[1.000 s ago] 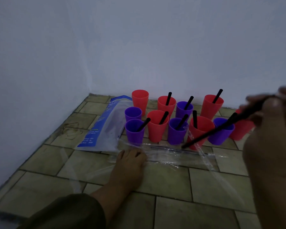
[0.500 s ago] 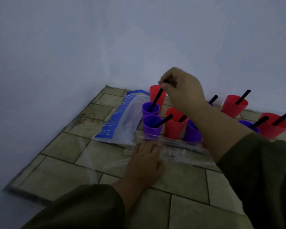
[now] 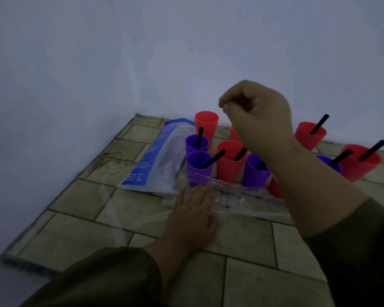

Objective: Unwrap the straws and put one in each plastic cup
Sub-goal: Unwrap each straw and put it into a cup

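Red and purple plastic cups stand clustered on the tiled floor near the wall. A black straw (image 3: 200,136) stands in the rear purple cup (image 3: 196,143). The front purple cup (image 3: 198,166) and the red cup (image 3: 230,161) beside it also hold black straws. The red cup at the back left (image 3: 206,124) shows no straw. My right hand (image 3: 256,117) hovers above the cups with fingers curled, holding nothing visible. My left hand (image 3: 192,214) lies flat on the clear straw wrappers (image 3: 242,196) on the floor.
A blue and clear plastic bag (image 3: 155,162) lies left of the cups. More red cups with straws (image 3: 309,134) (image 3: 361,161) stand at the right. White walls meet in the corner behind. Bare floor tiles (image 3: 75,231) stretch toward me.
My right hand carried a black straw from the right, set it in the rear purple cup, let go and rose above the cups. My left hand stayed on the wrappers.
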